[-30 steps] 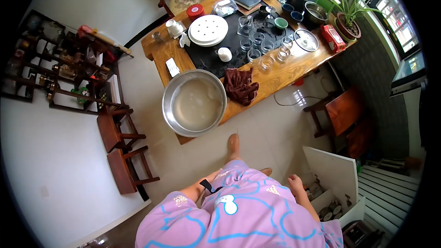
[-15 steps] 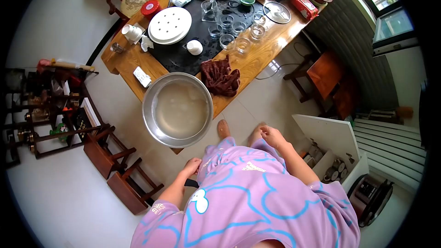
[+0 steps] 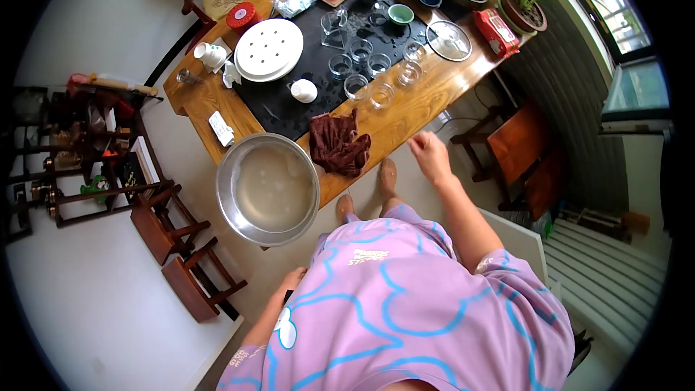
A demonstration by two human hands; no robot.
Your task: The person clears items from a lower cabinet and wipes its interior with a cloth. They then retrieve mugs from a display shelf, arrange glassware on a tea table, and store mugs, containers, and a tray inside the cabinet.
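My right hand (image 3: 431, 156) is raised in front of the table's near edge, fingers curled in, with no object showing in it. Low at my side, my left hand (image 3: 292, 279) is partly covered by my shirt and its fingers are hard to see. A large metal basin (image 3: 224, 195) of cloudy liquid sits at the table's near left corner. Just right of it lies a crumpled dark brown cloth (image 3: 339, 146). Several clear glass cups (image 3: 356, 87) stand on the wet black tray (image 3: 279, 112) and the wood beside it. Neither hand touches any of these.
The wooden table (image 3: 434, 98) also bears a white perforated plate (image 3: 269, 49), a white cup (image 3: 304, 91), a glass lid (image 3: 449, 40), a red packet (image 3: 496, 33) and a potted plant (image 3: 523, 9). Wooden stools (image 3: 527, 146) stand right, dark shelves (image 3: 79, 166) left.
My right hand has moved up and forward toward the table edge. My left hand has drawn back beside the shirt. My feet have shifted and the view has turned a little.
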